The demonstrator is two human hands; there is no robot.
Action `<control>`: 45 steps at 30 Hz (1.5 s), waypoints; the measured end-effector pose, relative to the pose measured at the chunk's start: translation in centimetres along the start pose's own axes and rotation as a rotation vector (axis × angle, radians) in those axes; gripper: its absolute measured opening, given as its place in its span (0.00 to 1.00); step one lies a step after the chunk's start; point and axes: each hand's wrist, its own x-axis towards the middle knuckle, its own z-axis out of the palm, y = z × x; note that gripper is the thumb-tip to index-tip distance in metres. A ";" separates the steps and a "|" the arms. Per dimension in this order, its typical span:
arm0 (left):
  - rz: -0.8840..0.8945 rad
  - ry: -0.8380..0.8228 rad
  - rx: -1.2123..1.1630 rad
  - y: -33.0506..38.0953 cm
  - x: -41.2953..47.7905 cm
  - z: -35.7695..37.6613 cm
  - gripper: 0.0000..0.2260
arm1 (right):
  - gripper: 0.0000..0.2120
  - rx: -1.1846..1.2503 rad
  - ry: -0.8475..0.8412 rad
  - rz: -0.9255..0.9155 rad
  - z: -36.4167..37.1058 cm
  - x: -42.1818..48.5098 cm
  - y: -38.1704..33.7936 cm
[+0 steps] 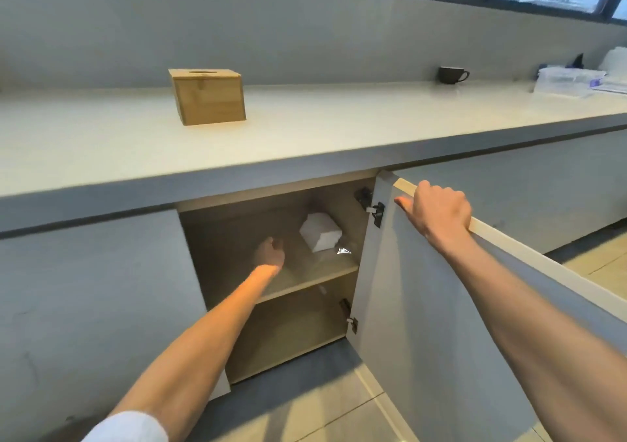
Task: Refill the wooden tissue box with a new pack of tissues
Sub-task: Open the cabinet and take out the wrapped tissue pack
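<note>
The wooden tissue box stands closed on the pale countertop, left of centre. Below it a cabinet is open. On its upper shelf, toward the back right, lies a white pack of tissues in clear wrap. My left hand reaches into the cabinet over that shelf, fingers relaxed and holding nothing, a short way left of the pack. My right hand grips the top edge of the open cabinet door, fingers curled over it.
A dark cup sits far back on the counter to the right, with clear plastic containers beyond it. The lower cabinet compartment shows nothing inside. Tiled floor lies below. Windows run along the wall above.
</note>
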 end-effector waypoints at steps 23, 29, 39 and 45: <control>-0.451 -0.338 -0.330 10.5 9.3 9.4 0.36 | 0.25 -0.078 0.048 -0.048 1.6 1.5 0.7; -0.444 -0.352 -0.269 10.4 9.7 10.0 0.28 | 0.25 -0.087 0.044 -0.045 1.8 1.7 0.8; -0.408 -0.319 -0.450 11.1 9.0 10.5 0.10 | 0.25 -0.075 0.058 -0.051 2.5 2.0 0.9; -0.477 -0.408 -0.575 10.3 7.9 9.2 0.14 | 0.26 -0.079 0.095 -0.077 2.7 2.1 1.3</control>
